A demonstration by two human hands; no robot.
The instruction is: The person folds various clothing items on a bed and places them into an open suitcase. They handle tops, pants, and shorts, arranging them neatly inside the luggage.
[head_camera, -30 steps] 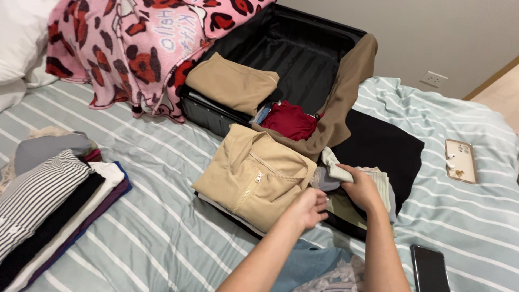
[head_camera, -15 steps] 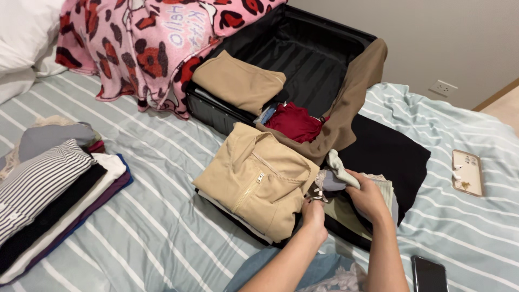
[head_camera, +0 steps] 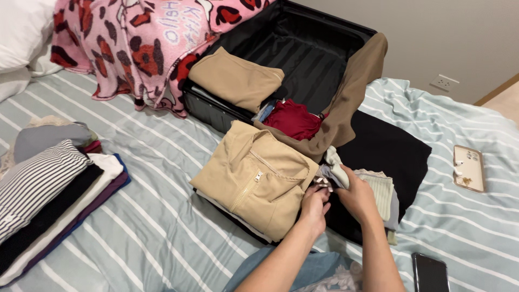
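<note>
An open black suitcase lies on the striped bed. A folded tan zip jacket rests on its near half. My left hand pinches a small grey garment at the jacket's right edge. My right hand grips a pale rolled cloth beside it, over a stack of folded pale clothes. A brown garment drapes across the suitcase's hinge, with a dark red garment and a folded tan piece in the far half.
A pile of folded clothes lies at the left. A pink patterned blanket and white pillows sit at the back left. A phone case and a dark phone lie on the bedcover at the right.
My left hand moved up from the jacket's lower edge to the small grey garment. My right hand shifted left and closer to it, still holding the pale cloth.
</note>
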